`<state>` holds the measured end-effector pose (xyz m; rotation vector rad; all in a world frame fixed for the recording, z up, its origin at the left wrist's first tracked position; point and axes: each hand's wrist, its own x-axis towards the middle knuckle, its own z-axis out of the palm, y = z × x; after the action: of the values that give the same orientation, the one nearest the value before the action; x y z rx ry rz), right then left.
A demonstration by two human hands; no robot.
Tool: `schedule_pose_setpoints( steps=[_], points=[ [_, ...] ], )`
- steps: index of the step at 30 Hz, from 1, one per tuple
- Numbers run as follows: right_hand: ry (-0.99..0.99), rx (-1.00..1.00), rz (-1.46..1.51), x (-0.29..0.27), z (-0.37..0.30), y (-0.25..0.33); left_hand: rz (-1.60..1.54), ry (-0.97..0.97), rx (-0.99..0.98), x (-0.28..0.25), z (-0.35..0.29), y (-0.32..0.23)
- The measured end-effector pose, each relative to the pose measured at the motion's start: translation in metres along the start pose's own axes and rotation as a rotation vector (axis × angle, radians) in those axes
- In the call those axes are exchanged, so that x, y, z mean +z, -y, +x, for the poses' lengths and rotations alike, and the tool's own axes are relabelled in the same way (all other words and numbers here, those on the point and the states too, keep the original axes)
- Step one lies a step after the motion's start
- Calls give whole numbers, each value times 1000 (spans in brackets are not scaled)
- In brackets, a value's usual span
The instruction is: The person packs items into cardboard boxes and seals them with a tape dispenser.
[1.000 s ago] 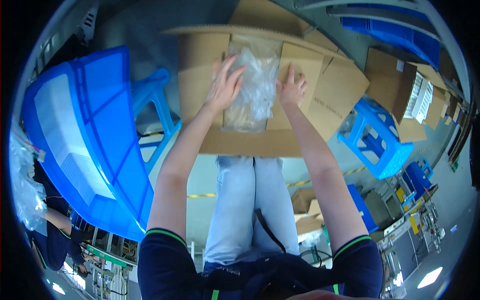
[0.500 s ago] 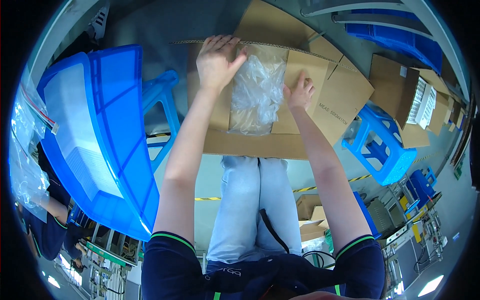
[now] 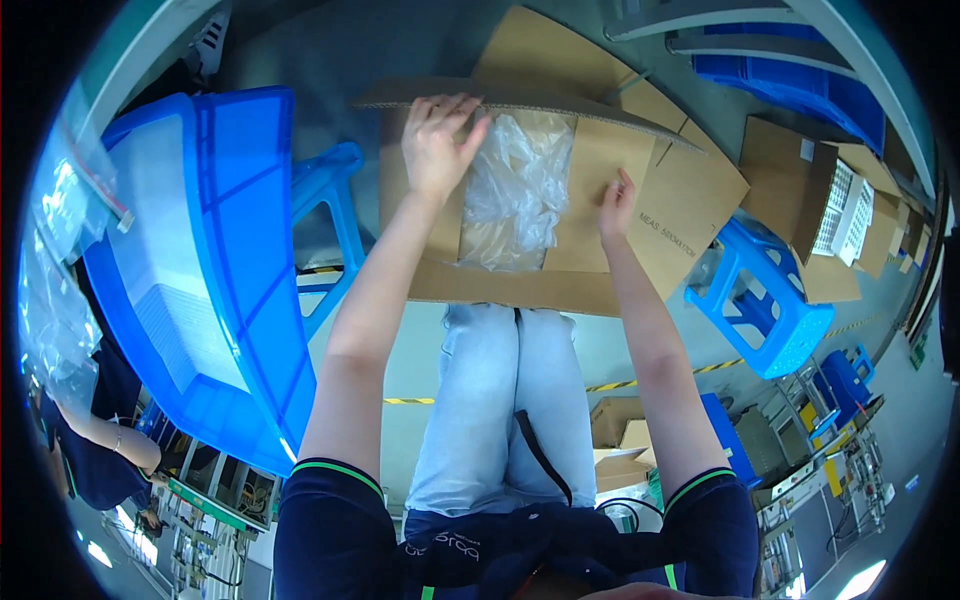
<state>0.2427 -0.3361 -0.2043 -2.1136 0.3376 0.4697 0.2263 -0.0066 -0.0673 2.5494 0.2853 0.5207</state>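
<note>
An opened cardboard box [image 3: 450,288] lies in front of me above my knees. Inside it, crumpled clear plastic bags [image 3: 515,195] show between the two inner flaps. My left hand [image 3: 440,145] has its fingers hooked over the edge of the far flap [image 3: 580,108], with the thumb on the near side. Over the right inner flap [image 3: 600,150] is my right hand [image 3: 617,205], turned on edge with fingers extended and nothing in it. Whether it touches the cardboard is hard to tell.
A large blue plastic bin [image 3: 245,220] stands to the left, beside a blue stool [image 3: 345,210]. At the right are another blue stool [image 3: 765,310] and an open carton with a white grid insert [image 3: 843,215]. A co-worker's arm [image 3: 110,435] and clear bags [image 3: 60,300] appear far left.
The far flap has tilted, now showing more of its face. My left hand has shifted slightly right and nearer with it. My right hand has moved right and turned on edge.
</note>
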Motion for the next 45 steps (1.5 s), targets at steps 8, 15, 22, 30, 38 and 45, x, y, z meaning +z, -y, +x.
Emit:
schedule_pose_setpoints(
  steps=[8,15,22,30,38,45],
  points=[
    [-606,-574,-322,-35,-8,185,-28,0,-30,-10,-33,15],
    [226,-142,-996,-22,5,140,-31,7,17,7,-53,15],
    [166,-152,-1179,21,-3,44,60,351,-58,53,-126,39],
    [297,-45,-1223,24,-18,79,262,728,-86,53,-134,45],
    [837,-292,-894,27,-108,56,357,915,-156,50,-115,24],
    [528,-332,-1059,36,-148,93,439,1077,-202,39,-100,35]
  ],
)
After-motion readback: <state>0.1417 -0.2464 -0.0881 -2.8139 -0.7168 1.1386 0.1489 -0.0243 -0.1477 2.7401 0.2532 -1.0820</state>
